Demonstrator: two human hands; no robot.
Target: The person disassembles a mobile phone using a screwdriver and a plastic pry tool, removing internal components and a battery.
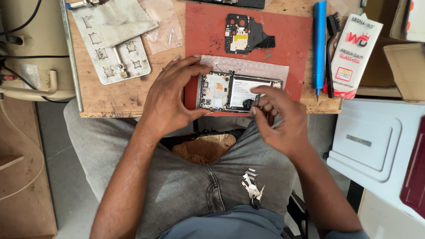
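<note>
Blue screwdriver (319,44) beside red mat (292,40)

1. I see a red mat (292,40) on the wooden bench (128,95).
2. A detached black phone cover part (245,33) lies on the mat.
3. Blue screwdriver (319,46) and black brush (331,48) lie side by side at the right.
4. Beside them, a white and red packet (354,55).
5. Grey metal plate (117,57) with star-shaped cutouts at the left, a cloth (113,20) over it.
6. Keys (252,188) hang at my waistband.
</note>
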